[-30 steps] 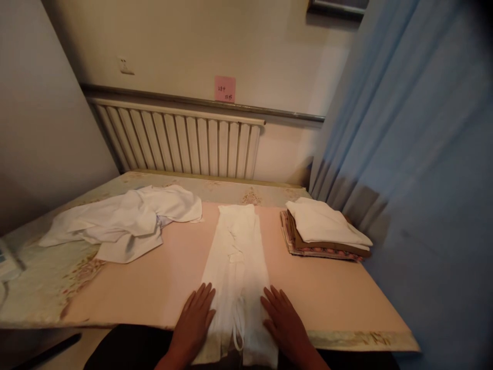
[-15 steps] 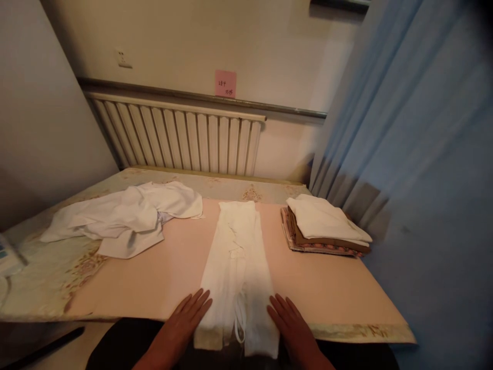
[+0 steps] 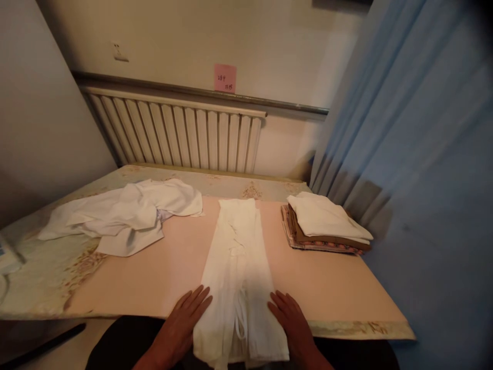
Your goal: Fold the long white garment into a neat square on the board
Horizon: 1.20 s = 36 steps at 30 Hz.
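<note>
A long white garment [image 3: 241, 262], folded lengthwise into a strip, lies flat in front of me on a pink mat [image 3: 154, 277]. Its lower end hangs over the table's front edge, with a white drawstring loop [image 3: 241, 313] on top. My left hand [image 3: 185, 316] rests flat against the garment's left edge, fingers stretched out. On the opposite edge lies my right hand [image 3: 292, 318], also flat with its fingers extended. Neither hand grips the cloth.
A crumpled white cloth [image 3: 131, 216] is on the left of the table [image 3: 31, 277]. Folded fabrics [image 3: 327, 221], white on top, are stacked at the right beside a blue curtain [image 3: 431, 195]. Behind the table stands a radiator [image 3: 173, 133] under a pink note [image 3: 225, 78].
The garment's lower end has spread wider and reaches further down over the edge. My hands stay at its sides, nearly unmoved. The view has shifted slightly.
</note>
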### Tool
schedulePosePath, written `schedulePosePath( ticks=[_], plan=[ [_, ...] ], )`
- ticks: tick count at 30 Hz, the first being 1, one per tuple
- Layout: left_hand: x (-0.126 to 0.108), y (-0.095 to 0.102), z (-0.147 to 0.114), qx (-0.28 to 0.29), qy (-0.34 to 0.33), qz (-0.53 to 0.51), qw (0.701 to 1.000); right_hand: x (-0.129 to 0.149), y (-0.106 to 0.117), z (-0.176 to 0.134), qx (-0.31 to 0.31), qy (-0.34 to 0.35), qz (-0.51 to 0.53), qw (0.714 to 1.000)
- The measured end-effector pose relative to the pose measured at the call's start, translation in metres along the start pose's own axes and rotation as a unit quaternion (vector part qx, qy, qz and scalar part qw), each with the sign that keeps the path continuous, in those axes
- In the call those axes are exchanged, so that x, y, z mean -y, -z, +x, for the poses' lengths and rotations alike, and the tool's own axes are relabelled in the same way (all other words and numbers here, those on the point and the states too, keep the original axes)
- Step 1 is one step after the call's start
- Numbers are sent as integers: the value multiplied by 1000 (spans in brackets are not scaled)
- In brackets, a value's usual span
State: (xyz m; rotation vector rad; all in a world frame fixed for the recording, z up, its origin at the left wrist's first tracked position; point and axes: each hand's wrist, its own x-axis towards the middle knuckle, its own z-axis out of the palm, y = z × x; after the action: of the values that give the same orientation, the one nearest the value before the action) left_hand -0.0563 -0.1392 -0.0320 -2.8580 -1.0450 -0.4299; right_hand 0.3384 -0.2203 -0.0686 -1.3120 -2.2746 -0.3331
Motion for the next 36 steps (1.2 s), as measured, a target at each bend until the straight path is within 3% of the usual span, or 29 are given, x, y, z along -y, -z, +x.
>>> schedulePosePath(
  ticks=[8, 16, 19, 25, 32, 36],
  plan=[
    [13, -20, 0, -72, 7, -60, 996, -2, 0, 11, -1, -17, 43, 999],
    [8, -13, 5, -98, 4, -107, 989, -2, 6, 33, 44, 41, 98, 993],
    [9, -10, 5, -78, -14, -114, 990, -2, 15, 40, 55, 37, 163, 984],
    [8, 1, -2, -48, -36, -149, 987, -4, 35, 42, 39, -52, 281, 957],
    [-14, 13, -11, -42, 0, -244, 969, 13, 73, 48, 55, -59, 370, 926],
    [-27, 16, -14, -45, 17, -304, 951, 27, 99, 53, 79, -129, 401, 903]
  ],
)
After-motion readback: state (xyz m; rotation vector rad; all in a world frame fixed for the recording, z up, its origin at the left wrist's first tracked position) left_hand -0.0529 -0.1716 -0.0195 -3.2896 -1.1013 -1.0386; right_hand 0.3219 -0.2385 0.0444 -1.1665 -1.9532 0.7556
